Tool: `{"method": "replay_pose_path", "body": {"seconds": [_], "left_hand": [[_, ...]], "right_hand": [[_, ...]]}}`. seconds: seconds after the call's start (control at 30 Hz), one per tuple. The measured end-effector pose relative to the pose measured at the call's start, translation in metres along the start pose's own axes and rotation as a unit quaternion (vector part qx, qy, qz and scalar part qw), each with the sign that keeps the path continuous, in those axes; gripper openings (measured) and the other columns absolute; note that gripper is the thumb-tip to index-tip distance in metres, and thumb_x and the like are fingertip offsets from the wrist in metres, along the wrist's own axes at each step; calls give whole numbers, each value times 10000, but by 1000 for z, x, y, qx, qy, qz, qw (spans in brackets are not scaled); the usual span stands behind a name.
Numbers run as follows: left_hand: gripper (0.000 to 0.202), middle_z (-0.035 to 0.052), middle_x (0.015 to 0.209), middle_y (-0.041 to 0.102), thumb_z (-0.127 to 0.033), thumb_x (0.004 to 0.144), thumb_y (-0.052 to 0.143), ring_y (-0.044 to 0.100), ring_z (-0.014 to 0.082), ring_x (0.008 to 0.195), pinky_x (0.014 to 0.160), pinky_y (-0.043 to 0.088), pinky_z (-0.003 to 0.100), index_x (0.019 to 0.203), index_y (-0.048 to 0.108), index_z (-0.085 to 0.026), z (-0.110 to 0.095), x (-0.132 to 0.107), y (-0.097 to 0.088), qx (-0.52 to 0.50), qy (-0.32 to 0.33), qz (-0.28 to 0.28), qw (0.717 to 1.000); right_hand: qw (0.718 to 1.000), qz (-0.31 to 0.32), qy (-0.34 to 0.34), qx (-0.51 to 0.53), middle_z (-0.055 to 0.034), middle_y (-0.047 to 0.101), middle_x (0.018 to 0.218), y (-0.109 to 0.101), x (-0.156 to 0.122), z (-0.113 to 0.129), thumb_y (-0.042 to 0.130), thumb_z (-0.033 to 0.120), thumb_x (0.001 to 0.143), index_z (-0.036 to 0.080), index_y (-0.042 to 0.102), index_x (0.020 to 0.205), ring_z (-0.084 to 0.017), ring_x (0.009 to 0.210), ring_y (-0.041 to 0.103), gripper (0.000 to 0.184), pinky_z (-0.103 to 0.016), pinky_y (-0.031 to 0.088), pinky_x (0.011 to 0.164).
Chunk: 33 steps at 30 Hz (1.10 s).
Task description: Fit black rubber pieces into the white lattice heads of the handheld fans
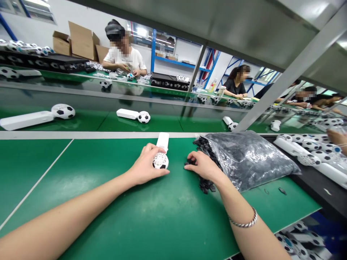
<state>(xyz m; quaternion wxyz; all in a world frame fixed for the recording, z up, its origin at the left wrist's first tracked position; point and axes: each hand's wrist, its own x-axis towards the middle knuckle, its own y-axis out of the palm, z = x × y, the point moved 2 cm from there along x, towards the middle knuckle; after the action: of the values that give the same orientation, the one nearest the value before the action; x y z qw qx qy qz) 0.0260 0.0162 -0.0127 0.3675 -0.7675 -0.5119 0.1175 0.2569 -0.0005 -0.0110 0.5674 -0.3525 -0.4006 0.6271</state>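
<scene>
A white plastic handheld fan (162,141), light and stiff and best held by its ball-shaped head, was clamped in the left grip (148,163) on the green counter (40,173), while the right grip (202,167) lay open on small black plastic pieces (206,184) beside a clear plastic bag (249,159).

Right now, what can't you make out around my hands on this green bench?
All in the head view:
- Soccer-ball fan: middle hidden by your left hand.
- Black pieces: those beneath your right hand are covered.
- Plastic bag: contents blurred by glare.
- Small dark scrap: too small to identify.
- Co-worker's hand: cut off by the right edge.
</scene>
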Motion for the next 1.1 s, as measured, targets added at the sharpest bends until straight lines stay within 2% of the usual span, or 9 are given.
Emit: {"method": "replay_pose_path", "body": {"seconds": [0.1,0.23,0.4,0.53,0.67,0.73,0.87,0.97,1.1], "left_hand": [[515,32,1071,389,-314,621,661,457,219,1022,942,373,386,1100,484,-250,6,4,-11,-31,-7,47,998],[539,26,1159,411,-311,653,638,463,218,1054,936,375,364,1156,451,-273,9,5,-18,-77,23,126,989],[523,33,1117,446,-404,640,673,472,222,1035,924,376,371,1101,480,-250,5,2,-10,-91,30,113,989],[490,35,1123,448,-362,661,657,471,218,1041,935,364,372,1101,477,-244,4,1,-5,-93,40,97,990],[486,35,1126,445,-327,671,644,464,213,1046,941,355,365,1116,469,-244,5,0,-5,-96,46,94,990],[484,34,1125,443,-313,673,638,462,211,1046,938,356,363,1121,468,-246,5,0,-5,-95,45,96,990],[474,31,1100,446,-270,667,624,471,203,1021,921,366,350,1115,472,-237,4,0,-5,-92,48,93,990],[465,25,1087,456,-254,657,621,490,197,986,882,392,331,1102,486,-235,5,2,-9,-99,46,111,988],[497,6,1097,477,-256,640,634,513,188,941,814,423,301,1115,489,-261,11,5,-14,-129,49,172,975]], "right_hand": [[1000,11,-9,-6,-15,583,788,1,2,-1,634,178,724,196,622,817,-142,720,548,96,-235,411,648],[1000,4,-25,-16,-17,591,752,0,3,2,611,141,728,197,631,769,-144,675,552,73,-241,417,621],[995,-76,-60,4,-23,581,748,-2,3,4,587,131,718,186,608,730,-162,689,554,60,-286,430,653],[976,-144,-57,152,1,572,720,-3,3,7,548,182,745,187,543,781,-149,676,558,37,-284,455,650],[936,-109,-71,326,40,492,681,-2,0,19,568,246,762,212,475,916,-119,605,529,183,-243,466,570],[919,-92,-100,370,31,487,725,-1,-3,27,545,262,791,215,485,928,-110,612,527,157,-240,476,580],[925,-66,-135,349,-9,535,854,6,-7,39,500,259,838,203,544,982,-110,646,548,161,-253,479,627],[933,-57,-142,326,-6,567,819,11,-9,42,520,250,839,207,556,1026,-122,654,560,194,-258,474,644],[944,-90,-199,246,-24,598,812,11,-12,50,552,249,834,209,635,855,-157,754,552,95,-279,447,700]]}}
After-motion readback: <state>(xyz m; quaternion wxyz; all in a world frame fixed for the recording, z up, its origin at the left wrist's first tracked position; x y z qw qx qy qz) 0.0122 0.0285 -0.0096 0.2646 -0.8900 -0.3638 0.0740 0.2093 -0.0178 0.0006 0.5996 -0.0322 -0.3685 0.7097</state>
